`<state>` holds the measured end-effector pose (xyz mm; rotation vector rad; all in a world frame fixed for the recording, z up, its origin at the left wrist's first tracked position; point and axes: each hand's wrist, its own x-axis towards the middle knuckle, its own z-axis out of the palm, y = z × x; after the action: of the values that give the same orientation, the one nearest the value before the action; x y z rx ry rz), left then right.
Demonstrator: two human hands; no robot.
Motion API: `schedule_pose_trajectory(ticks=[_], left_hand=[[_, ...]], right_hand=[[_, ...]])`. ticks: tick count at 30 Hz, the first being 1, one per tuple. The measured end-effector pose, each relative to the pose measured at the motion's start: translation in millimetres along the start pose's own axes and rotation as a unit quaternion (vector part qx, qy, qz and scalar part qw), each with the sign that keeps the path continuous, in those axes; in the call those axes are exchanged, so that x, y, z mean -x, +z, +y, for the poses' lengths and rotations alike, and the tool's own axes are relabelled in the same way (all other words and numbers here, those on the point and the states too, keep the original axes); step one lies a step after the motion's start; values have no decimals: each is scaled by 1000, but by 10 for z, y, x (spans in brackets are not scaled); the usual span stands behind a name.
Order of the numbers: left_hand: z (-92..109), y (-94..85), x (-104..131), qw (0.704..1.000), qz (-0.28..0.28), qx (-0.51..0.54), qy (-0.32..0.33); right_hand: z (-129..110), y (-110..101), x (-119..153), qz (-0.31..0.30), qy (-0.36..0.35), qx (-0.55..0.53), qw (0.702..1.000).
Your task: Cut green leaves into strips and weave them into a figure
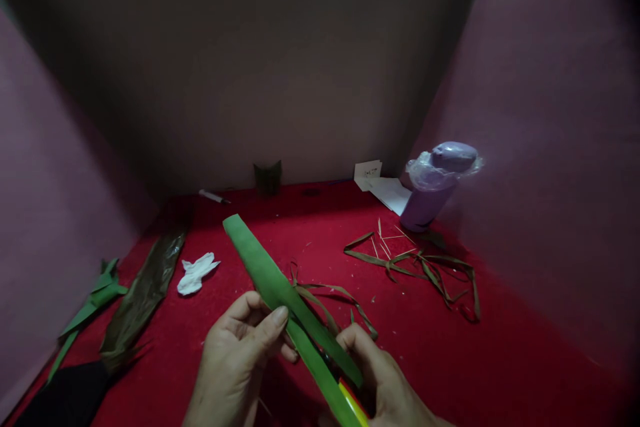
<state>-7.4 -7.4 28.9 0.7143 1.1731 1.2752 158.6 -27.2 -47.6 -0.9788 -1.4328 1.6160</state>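
Observation:
A long green leaf strip [257, 263] slants across the middle, split lengthwise into two arms toward its near end. My left hand [245, 347] pinches it near the start of the split, thumb on top. Low on the right, my right hand [383, 373] is closed around what look like scissors; their yellow handle [354, 403] shows between the leaf's two arms. The blades are mostly hidden by the leaf. Just beyond my hands, thin brown-green strips [345, 293] lie on the red cloth [300, 227].
Left lie a folded green leaf piece [95, 300], a long brown leaf [145, 293] and crumpled white tissue [197, 273]. A syringe-like tube [213, 197] and dark leaf cup [268, 178] are behind. Right are thin sticks [384, 243], white papers [387, 193] and a purple plastic-topped container [430, 200].

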Motion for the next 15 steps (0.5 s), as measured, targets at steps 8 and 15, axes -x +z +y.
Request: schedule_pose_trajectory(ticks=[8, 15], left_hand=[[14, 23, 27, 1000, 8, 5, 7], [5, 10, 40, 1000, -10, -8, 11]], right_hand=[[-119, 21, -1, -14, -60, -41, 997], [34, 26, -70, -52, -132, -61, 988]])
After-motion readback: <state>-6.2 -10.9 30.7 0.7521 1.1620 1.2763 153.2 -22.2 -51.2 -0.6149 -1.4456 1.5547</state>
